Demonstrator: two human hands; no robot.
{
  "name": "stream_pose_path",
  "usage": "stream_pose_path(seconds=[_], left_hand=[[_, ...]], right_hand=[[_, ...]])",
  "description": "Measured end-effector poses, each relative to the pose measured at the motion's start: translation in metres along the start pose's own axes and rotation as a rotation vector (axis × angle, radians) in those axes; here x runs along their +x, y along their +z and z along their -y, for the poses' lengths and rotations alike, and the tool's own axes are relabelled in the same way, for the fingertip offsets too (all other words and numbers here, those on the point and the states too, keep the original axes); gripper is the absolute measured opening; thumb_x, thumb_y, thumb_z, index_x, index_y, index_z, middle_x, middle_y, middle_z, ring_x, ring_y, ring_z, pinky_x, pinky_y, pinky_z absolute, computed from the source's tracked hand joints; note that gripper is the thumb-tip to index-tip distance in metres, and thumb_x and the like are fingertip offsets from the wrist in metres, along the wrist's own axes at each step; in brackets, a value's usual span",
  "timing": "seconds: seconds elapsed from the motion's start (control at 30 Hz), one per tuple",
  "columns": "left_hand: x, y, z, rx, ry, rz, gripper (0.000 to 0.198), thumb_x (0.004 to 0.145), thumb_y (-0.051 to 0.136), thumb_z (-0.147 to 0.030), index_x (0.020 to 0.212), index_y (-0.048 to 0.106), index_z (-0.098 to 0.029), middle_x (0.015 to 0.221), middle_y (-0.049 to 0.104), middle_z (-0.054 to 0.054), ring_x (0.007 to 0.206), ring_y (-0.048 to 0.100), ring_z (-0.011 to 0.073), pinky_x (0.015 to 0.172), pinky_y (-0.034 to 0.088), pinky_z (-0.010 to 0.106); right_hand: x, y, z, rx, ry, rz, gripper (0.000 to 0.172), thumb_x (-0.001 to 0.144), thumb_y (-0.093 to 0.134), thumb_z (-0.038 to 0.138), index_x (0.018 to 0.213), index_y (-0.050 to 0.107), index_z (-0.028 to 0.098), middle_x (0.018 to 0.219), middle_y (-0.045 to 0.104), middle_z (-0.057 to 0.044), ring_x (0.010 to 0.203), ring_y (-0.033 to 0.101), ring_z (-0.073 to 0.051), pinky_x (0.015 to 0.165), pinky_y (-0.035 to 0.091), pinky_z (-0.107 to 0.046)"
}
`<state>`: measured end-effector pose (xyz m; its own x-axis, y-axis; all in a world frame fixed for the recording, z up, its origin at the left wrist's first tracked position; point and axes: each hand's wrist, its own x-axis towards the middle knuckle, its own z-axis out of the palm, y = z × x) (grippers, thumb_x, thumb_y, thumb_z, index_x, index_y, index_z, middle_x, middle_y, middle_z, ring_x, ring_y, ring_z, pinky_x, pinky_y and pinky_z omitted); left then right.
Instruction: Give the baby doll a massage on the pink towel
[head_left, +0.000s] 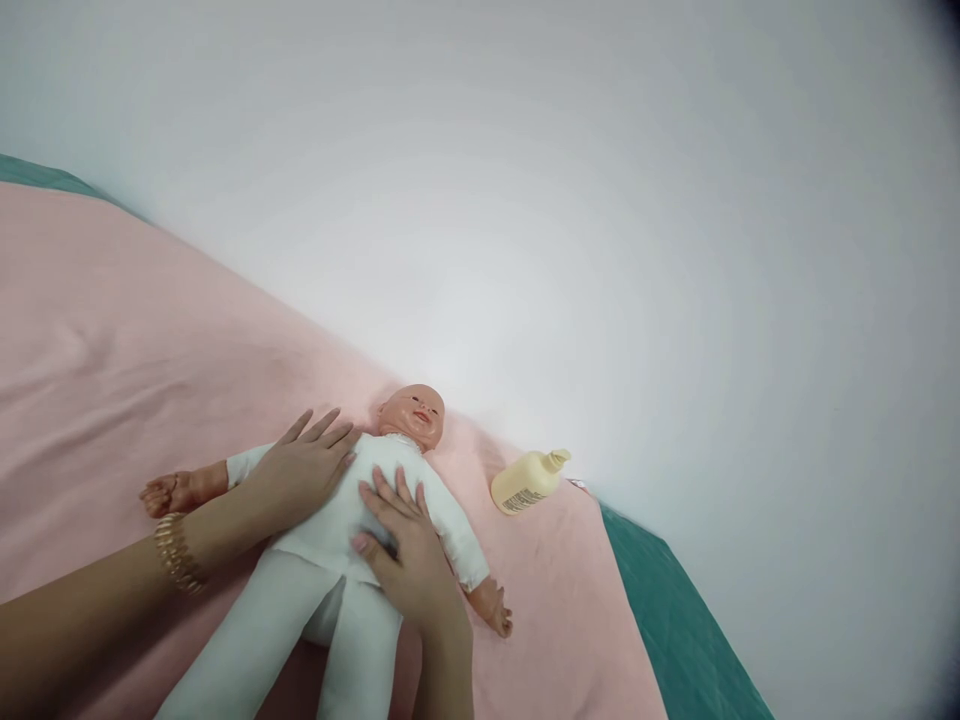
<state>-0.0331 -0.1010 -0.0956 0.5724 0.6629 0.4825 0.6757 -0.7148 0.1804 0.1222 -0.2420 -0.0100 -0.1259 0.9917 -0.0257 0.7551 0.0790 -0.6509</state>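
Note:
A baby doll [411, 414] in white clothes lies on its back on a pink sheet [112, 350], arms spread out. My left hand [300, 470] rests flat on the doll's chest and shoulder, fingers stretched out; a gold bracelet [177, 552] is on that wrist. My right hand [409, 555] lies flat on the doll's belly, fingers together and extended toward the chest. Neither hand grips anything.
A cream pump bottle [529, 480] lies on its side on the pink sheet to the right of the doll's head. Teal fabric [675, 620] shows beyond the sheet's right edge and at the far left. A white wall fills the background.

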Motion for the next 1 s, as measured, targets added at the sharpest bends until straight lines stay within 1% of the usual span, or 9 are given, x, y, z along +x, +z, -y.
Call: stream_pose_path(seconds=[0.1, 0.17, 0.23, 0.33, 0.47, 0.63, 0.77, 0.87, 1.0], left_hand=[[0.000, -0.003, -0.002, -0.034, -0.020, 0.013, 0.050, 0.101, 0.026, -0.027, 0.135, 0.061, -0.016, 0.140, 0.057, 0.011, 0.142, 0.038, 0.0314, 0.119, 0.020, 0.052], [0.000, -0.003, -0.002, -0.037, -0.025, 0.013, 0.050, 0.101, 0.026, -0.027, 0.135, 0.060, -0.016, 0.140, 0.057, 0.011, 0.141, 0.039, 0.0310, 0.119, 0.020, 0.052], [0.000, -0.003, -0.003, -0.041, -0.029, 0.015, 0.050, 0.101, 0.026, -0.028, 0.135, 0.060, -0.016, 0.140, 0.057, 0.011, 0.141, 0.039, 0.0306, 0.119, 0.019, 0.051], [0.000, -0.003, -0.003, -0.044, -0.038, 0.017, 0.050, 0.101, 0.024, -0.028, 0.135, 0.058, -0.014, 0.140, 0.057, 0.011, 0.141, 0.038, 0.0307, 0.120, 0.017, 0.051], [0.000, -0.003, -0.004, -0.047, -0.044, 0.023, 0.051, 0.102, 0.022, -0.028, 0.136, 0.057, -0.012, 0.141, 0.056, 0.012, 0.141, 0.037, 0.0313, 0.119, 0.016, 0.051], [0.000, -0.002, -0.004, -0.050, -0.049, 0.025, 0.052, 0.102, 0.021, -0.027, 0.137, 0.056, -0.011, 0.141, 0.056, 0.012, 0.142, 0.037, 0.0312, 0.119, 0.015, 0.052], [0.000, -0.002, -0.004, -0.055, -0.045, 0.018, 0.052, 0.101, 0.023, -0.027, 0.138, 0.056, -0.012, 0.141, 0.056, 0.012, 0.142, 0.038, 0.0309, 0.120, 0.017, 0.052], [0.000, -0.004, -0.005, -0.059, -0.041, 0.008, 0.052, 0.100, 0.024, -0.027, 0.138, 0.058, -0.016, 0.140, 0.057, 0.012, 0.140, 0.040, 0.0307, 0.120, 0.019, 0.052], [0.000, -0.005, -0.006, -0.059, -0.053, -0.019, 0.052, 0.100, 0.025, -0.028, 0.138, 0.060, -0.027, 0.138, 0.059, 0.007, 0.139, 0.043, 0.0289, 0.119, 0.023, 0.051]], right_hand=[[0.000, 0.002, -0.011, -0.033, 0.112, -0.066, 0.066, 0.098, 0.038, 0.061, 0.155, 0.031, 0.028, 0.163, 0.018, 0.004, 0.155, 0.003, -0.021, 0.126, -0.002, -0.051], [0.000, 0.003, -0.019, -0.060, 0.193, -0.111, 0.070, 0.098, 0.033, 0.065, 0.157, 0.023, 0.028, 0.165, 0.012, 0.003, 0.155, 0.000, -0.024, 0.125, -0.003, -0.054], [0.000, 0.004, -0.025, -0.094, 0.270, -0.150, 0.074, 0.098, 0.029, 0.066, 0.158, 0.019, 0.025, 0.165, 0.010, 0.002, 0.155, -0.001, -0.026, 0.124, -0.003, -0.056], [-0.001, 0.003, -0.031, -0.149, 0.353, -0.179, 0.077, 0.098, 0.026, 0.066, 0.159, 0.018, 0.020, 0.165, 0.011, 0.000, 0.155, -0.002, -0.028, 0.124, -0.005, -0.056], [-0.002, 0.001, -0.029, -0.176, 0.412, -0.176, 0.077, 0.097, 0.025, 0.068, 0.159, 0.017, 0.022, 0.165, 0.010, 0.002, 0.155, -0.004, -0.029, 0.122, -0.009, -0.058], [-0.002, 0.000, -0.025, -0.186, 0.448, -0.168, 0.078, 0.096, 0.025, 0.069, 0.159, 0.016, 0.023, 0.165, 0.009, 0.003, 0.154, -0.006, -0.030, 0.120, -0.012, -0.061], [-0.002, 0.002, -0.026, -0.175, 0.436, -0.183, 0.078, 0.097, 0.026, 0.068, 0.159, 0.017, 0.021, 0.165, 0.011, -0.001, 0.154, -0.004, -0.032, 0.119, -0.011, -0.063], [-0.001, 0.004, -0.028, -0.149, 0.400, -0.227, 0.078, 0.096, 0.030, 0.068, 0.158, 0.023, 0.021, 0.164, 0.016, -0.005, 0.154, 0.000, -0.034, 0.117, -0.010, -0.067], [-0.001, 0.006, -0.029, -0.142, 0.370, -0.291, 0.076, 0.095, 0.035, 0.068, 0.156, 0.031, 0.023, 0.162, 0.023, -0.009, 0.154, 0.006, -0.035, 0.117, -0.004, -0.070]])
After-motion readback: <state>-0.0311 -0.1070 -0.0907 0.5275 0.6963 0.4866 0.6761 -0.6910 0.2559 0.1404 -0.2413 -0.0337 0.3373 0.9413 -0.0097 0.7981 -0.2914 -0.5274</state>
